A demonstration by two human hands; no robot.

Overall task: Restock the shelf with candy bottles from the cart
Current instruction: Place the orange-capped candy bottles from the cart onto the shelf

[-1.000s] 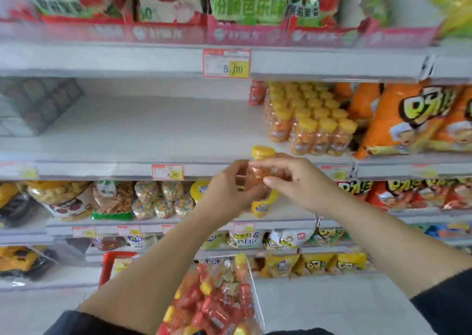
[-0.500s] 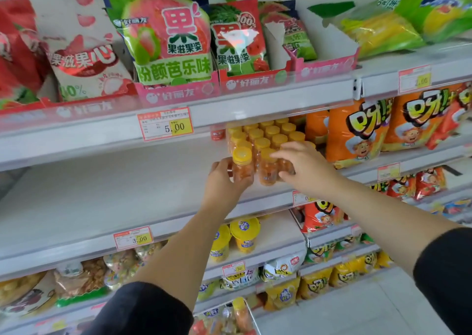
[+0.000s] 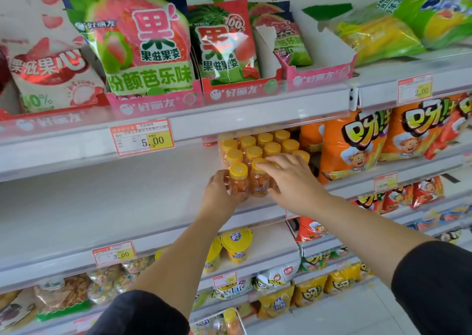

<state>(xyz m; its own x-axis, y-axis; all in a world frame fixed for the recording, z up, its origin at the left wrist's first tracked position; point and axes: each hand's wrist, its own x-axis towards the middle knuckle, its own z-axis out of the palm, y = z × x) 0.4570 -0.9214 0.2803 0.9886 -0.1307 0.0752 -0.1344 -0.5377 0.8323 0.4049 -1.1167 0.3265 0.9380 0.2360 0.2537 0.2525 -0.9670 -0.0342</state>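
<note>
Several clear candy bottles (image 3: 265, 144) with yellow caps and orange candy stand packed together on the white middle shelf (image 3: 102, 201). My left hand (image 3: 217, 194) grips the front-left candy bottle (image 3: 238, 180), which stands upright at the front of the group. My right hand (image 3: 293, 178) lies over the neighbouring front bottle (image 3: 259, 185), fingers stretched across its cap and the caps behind. The bottle bases under my hands are partly hidden.
Orange snack bags (image 3: 355, 143) stand right of the bottles. Green and pink fruit candy bags (image 3: 143, 46) fill the shelf above, with a price tag (image 3: 143, 140) on its edge. Yellow cups (image 3: 236, 245) sit below. The cart's bottles (image 3: 231, 322) show at the bottom edge.
Both hands carried bottles from below the shelf edge up to the front of the group. My right hand's fingers have flattened over the caps since half a second ago.
</note>
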